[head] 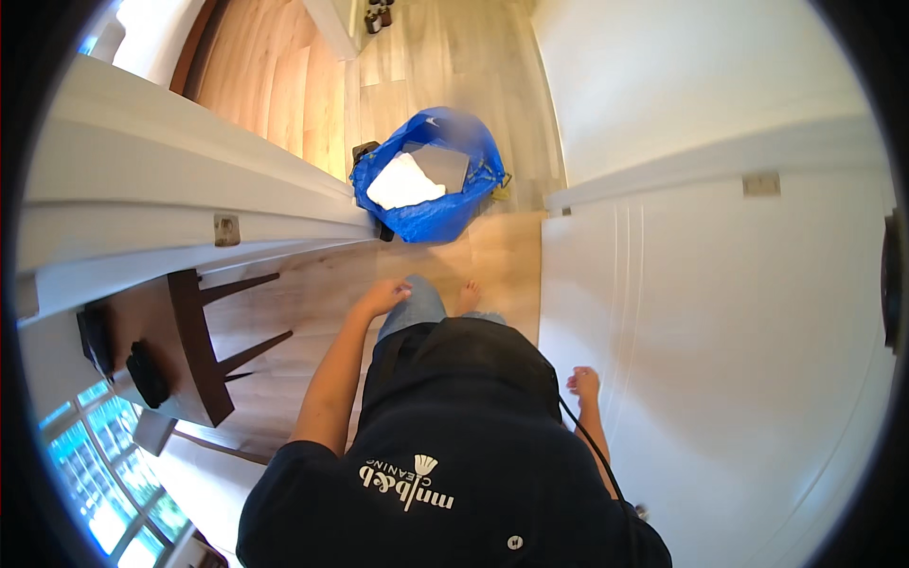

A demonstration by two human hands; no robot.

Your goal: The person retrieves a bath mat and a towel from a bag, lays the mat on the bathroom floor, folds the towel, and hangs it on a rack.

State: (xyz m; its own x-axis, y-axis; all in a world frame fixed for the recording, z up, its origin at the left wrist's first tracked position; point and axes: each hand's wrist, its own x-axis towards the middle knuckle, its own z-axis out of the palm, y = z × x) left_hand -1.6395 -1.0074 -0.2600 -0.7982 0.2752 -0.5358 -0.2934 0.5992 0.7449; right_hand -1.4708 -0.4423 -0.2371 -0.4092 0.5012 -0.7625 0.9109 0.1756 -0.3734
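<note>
Both of my hands hang at my sides. My left hand (pixel 385 295) is beside my thigh, its fingers loosely curled; whether anything lies inside them does not show. On the other side, my right hand (pixel 584 382) hangs in front of a white door (pixel 696 341), with the fingers bent and nothing seen in them. Ahead of my feet, a large blue bag (pixel 440 226) stands on the wood-look floor. A white cloth (pixel 403 183) and a flat grey item (pixel 442 165) lie in its open top. A dark object shows at the bag's left side.
A door frame with a metal strike plate (pixel 227 231) runs along my left. Past it are a dark wooden table (pixel 190 348) with black items on it and a window (pixel 106 468). Small brown bottles (pixel 378 19) stand on the floor far ahead, near a white wall edge.
</note>
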